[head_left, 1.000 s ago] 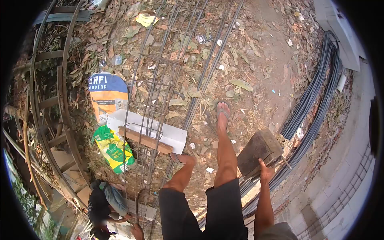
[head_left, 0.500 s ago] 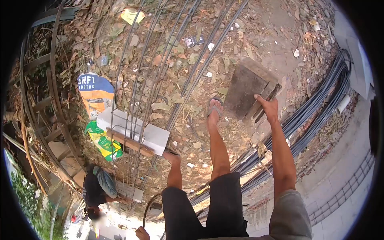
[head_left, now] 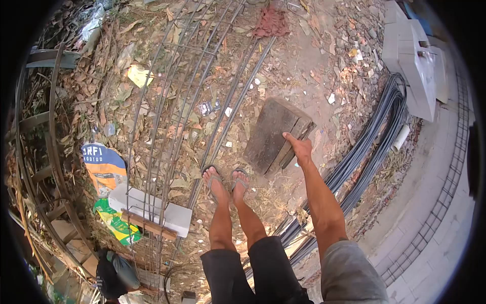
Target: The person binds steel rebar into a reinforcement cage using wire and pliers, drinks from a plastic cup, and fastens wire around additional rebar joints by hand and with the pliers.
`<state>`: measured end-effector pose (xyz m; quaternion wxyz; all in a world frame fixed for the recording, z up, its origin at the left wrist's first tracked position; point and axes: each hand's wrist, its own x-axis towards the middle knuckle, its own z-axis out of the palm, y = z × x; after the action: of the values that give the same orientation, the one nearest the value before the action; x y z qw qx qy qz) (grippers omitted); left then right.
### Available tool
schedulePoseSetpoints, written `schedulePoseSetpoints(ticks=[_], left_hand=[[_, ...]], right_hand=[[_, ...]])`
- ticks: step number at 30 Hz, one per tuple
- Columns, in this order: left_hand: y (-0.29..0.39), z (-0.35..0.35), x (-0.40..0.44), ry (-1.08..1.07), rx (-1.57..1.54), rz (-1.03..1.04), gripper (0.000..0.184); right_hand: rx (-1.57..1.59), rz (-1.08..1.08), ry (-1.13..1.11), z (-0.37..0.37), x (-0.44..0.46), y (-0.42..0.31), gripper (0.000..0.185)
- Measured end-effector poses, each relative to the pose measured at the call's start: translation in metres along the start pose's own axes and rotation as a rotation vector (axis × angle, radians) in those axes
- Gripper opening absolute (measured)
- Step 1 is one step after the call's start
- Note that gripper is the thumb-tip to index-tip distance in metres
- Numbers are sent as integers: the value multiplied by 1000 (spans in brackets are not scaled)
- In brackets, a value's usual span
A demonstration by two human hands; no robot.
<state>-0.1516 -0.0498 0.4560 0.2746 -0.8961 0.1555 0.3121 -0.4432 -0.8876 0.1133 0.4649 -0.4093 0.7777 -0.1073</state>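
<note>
My right hand [head_left: 298, 148] grips the near right edge of a dark, weathered wooden box-like piece [head_left: 273, 134], with the thumb on its top side. Slats run along that edge, and its flat face is turned up. It is held tilted over the dirt, in front of my sandalled feet [head_left: 216, 186]; whether it touches the ground I cannot tell. My left hand is outside the view. A dark curved rod or hose [head_left: 167, 283] shows low on the left, its lower end cut off.
Long steel bars tied into a cage [head_left: 167, 101] lie left, with a pale block [head_left: 152, 207] among them. Bent rebar bundles [head_left: 377, 131] and pale blocks [head_left: 412, 66] are at right. Sacks [head_left: 104, 167] lie far left. Another person [head_left: 114, 273] is at lower left.
I have stepped forward, and my feet are now side by side. The wooden piece stays in my right hand. My left hand, earlier at the bottom by the curved rod, has left the view.
</note>
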Motion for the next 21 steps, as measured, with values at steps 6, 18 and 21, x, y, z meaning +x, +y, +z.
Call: schedulePoseSetpoints(ticks=[6, 18, 21], left_hand=[[184, -74, 99, -5, -448, 11, 22], [353, -203, 157, -105, -647, 71, 25], [355, -225, 156, -115, -621, 41, 26]], right_hand=[[-267, 137, 208, -61, -20, -55, 89], [45, 123, -6, -131, 69, -160, 56], [62, 115, -56, -125, 125, -179, 54]])
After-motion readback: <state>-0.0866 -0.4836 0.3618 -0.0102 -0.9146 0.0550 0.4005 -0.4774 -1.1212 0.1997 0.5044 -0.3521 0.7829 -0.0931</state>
